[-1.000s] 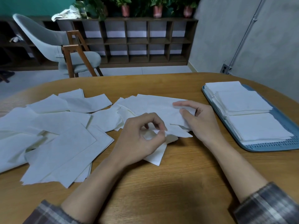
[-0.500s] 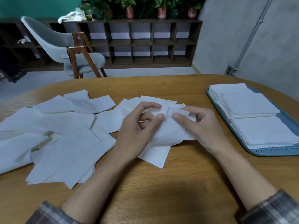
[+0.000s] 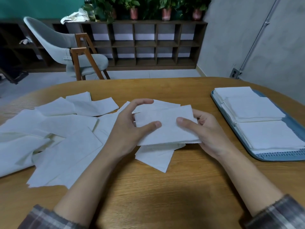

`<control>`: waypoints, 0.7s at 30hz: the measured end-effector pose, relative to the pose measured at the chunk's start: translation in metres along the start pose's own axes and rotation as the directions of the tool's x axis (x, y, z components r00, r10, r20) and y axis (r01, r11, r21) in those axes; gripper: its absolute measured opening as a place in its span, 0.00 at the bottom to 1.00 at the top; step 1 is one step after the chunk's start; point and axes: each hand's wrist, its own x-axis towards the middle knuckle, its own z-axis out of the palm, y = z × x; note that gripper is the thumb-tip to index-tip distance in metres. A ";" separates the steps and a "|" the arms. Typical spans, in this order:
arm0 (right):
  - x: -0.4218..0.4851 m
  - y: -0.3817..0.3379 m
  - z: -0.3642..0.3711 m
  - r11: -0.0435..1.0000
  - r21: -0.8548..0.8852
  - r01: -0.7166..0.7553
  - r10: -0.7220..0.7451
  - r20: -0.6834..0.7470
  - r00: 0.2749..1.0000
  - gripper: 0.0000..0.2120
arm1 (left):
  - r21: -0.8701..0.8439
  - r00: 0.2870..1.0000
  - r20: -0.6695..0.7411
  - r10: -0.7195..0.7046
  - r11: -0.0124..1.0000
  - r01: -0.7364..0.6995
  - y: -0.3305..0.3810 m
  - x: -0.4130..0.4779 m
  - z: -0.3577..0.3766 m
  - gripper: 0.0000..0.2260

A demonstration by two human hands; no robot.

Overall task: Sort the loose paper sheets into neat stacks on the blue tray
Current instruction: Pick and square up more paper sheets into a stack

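Note:
Both my hands hold a small bundle of white paper sheets (image 3: 166, 126) lifted just above the table's middle. My left hand (image 3: 130, 128) grips its left edge, thumb on top and fingers curled over the far side. My right hand (image 3: 204, 131) grips the right edge, thumb on top, fingers underneath. More loose sheets (image 3: 54, 134) lie scattered across the table's left half, and a few (image 3: 155, 157) sit under the held bundle. The blue tray (image 3: 280, 157) at the right carries three neat white stacks (image 3: 257, 111).
The round wooden table (image 3: 148, 187) has bare wood in front of me. Behind it stand a grey chair (image 3: 66, 53) with wooden legs, a dark cubby shelf (image 3: 148, 45) with potted plants on top, and a grey wall at the right.
My hands have gathered sheets from the middle pile into a squared bundle and raised it. The left hand went from pinching a sheet's corner to gripping the bundle's left edge.

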 end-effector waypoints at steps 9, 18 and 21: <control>-0.001 0.000 0.007 0.997 -0.066 -0.050 0.047 -0.042 0.998 0.13 | 0.039 0.999 0.049 0.019 0.999 -0.021 -0.007 0.002 0.004 0.21; -0.002 -0.002 0.008 1.000 -0.012 0.029 -0.029 -0.004 1.000 0.18 | 0.130 0.999 0.028 0.021 0.991 -0.025 -0.013 0.001 0.008 0.16; -0.001 -0.003 0.007 0.999 -0.014 0.053 -0.053 -0.012 0.999 0.27 | 0.010 0.998 0.062 -0.003 1.000 0.003 -0.009 0.000 0.009 0.13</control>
